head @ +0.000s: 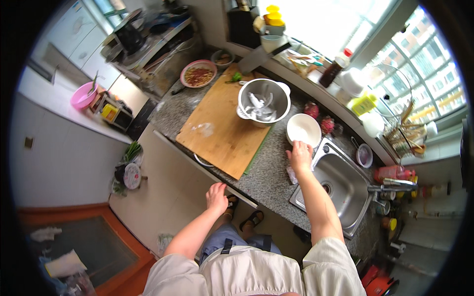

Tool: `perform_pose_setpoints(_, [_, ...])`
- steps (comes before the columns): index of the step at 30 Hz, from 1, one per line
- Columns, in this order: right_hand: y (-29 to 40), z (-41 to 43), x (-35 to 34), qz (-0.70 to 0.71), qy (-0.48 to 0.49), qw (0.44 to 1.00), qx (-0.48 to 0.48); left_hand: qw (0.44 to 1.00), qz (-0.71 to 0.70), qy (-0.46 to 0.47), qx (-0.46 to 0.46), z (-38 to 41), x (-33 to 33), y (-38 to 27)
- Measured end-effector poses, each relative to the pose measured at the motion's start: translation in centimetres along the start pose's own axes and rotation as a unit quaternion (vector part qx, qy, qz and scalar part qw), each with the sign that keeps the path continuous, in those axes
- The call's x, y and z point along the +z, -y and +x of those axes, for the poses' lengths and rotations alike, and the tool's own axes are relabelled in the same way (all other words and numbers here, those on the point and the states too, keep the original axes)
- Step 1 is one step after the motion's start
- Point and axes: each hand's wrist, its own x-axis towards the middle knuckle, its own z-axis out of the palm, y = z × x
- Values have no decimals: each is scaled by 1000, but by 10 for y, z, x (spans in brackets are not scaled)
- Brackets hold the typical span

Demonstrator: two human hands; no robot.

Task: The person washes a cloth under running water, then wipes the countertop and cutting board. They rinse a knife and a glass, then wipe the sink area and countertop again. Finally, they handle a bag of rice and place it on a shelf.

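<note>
My right hand is at the near rim of a white bowl beside the sink. Its fingertips overlap the rim; whether they grip it cannot be made out. Over by the counter's front edge, my left hand hangs with bent fingers and nothing visible in it. A wooden cutting board lies between the hands and the back wall, with a wet patch on it. On its right side stands a two-handled metal pot containing silvery strips, perhaps fish. A green board shows beneath the wooden one.
The steel sink lies right of my right arm. Two dragon fruits sit behind the bowl. At the back are a cleaver, green herbs and a pink-rimmed bowl of red-brown food. A dark sauce bottle stands on the sill.
</note>
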Motion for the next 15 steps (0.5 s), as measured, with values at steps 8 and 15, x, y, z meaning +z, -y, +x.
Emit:
perform_pose_setpoints(8, [-15, -7, -34, 136, -14, 989, 48, 981, 152, 106, 59, 12, 2, 8])
perform_pose_setpoints(15, [-123, -108, -88, 676, -228, 621, 325, 975, 177, 97, 92, -2, -4, 24])
